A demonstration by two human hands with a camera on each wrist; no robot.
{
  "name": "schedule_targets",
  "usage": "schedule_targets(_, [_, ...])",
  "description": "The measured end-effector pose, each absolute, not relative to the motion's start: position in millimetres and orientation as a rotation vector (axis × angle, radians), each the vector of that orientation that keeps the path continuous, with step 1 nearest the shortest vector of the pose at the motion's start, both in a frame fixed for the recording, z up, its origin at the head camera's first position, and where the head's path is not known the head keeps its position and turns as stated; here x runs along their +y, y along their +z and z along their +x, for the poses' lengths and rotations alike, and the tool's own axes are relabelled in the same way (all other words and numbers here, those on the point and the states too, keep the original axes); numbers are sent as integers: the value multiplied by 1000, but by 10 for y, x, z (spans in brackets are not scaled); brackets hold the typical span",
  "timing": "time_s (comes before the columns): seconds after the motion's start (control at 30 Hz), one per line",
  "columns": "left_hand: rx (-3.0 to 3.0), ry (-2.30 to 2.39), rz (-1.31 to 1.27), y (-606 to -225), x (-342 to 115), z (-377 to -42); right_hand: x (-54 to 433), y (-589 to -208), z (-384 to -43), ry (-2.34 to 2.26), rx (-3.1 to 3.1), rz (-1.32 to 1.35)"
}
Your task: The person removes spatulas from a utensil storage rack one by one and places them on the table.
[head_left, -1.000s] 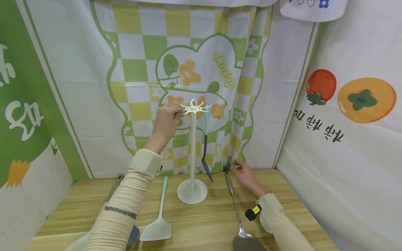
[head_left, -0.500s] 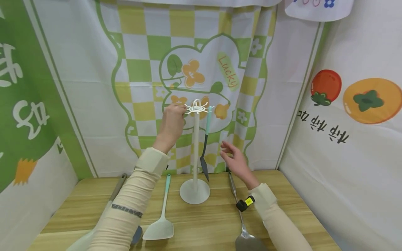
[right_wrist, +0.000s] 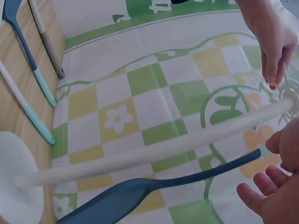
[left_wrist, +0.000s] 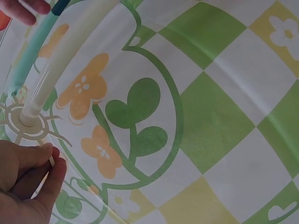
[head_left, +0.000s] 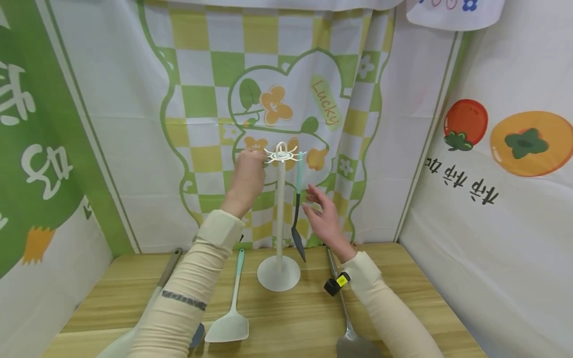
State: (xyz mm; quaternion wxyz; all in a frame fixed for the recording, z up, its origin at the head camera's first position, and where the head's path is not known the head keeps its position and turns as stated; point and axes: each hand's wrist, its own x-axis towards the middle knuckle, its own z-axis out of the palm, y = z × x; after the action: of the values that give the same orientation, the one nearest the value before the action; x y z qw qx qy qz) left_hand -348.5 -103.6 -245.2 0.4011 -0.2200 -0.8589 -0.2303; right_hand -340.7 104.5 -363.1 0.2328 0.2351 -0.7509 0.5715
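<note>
A white utensil stand (head_left: pixel 280 214) with a ring of hooks on top stands upright on a round base. My left hand (head_left: pixel 248 174) pinches one hook on its left side; thumb and fingertips meet at that hook in the left wrist view (left_wrist: pixel 35 175). From a hook on the right hangs a spatula (head_left: pixel 299 174) with a turquoise handle and dark blade, its blade pointing down. My right hand (head_left: pixel 326 216) is beside that handle, fingers spread and lightly bent. In the right wrist view, the right fingers (right_wrist: pixel 252 198) reach around the turquoise end without closing on it.
On the wooden table (head_left: pixel 286 323) lie a pale turner (head_left: pixel 228 325) with a turquoise handle, a metal turner (head_left: pixel 351 343) at right, and a grey-handled utensil (head_left: pixel 167 271) at left. Part of a dark blue utensil (head_left: pixel 197 335) shows beside the left sleeve. A patterned curtain (head_left: pixel 206 99) hangs behind.
My right hand has risen from low near the metal turner's handle and moved left to the hanging spatula. My left hand has stayed at the hook. The view has shifted slightly.
</note>
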Motion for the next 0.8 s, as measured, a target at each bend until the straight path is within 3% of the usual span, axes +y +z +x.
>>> schedule_targets(0.8, [-2227,-468,-452,-2470,-1006,-3418,684,-3624,-3527,1600,-1926,683])
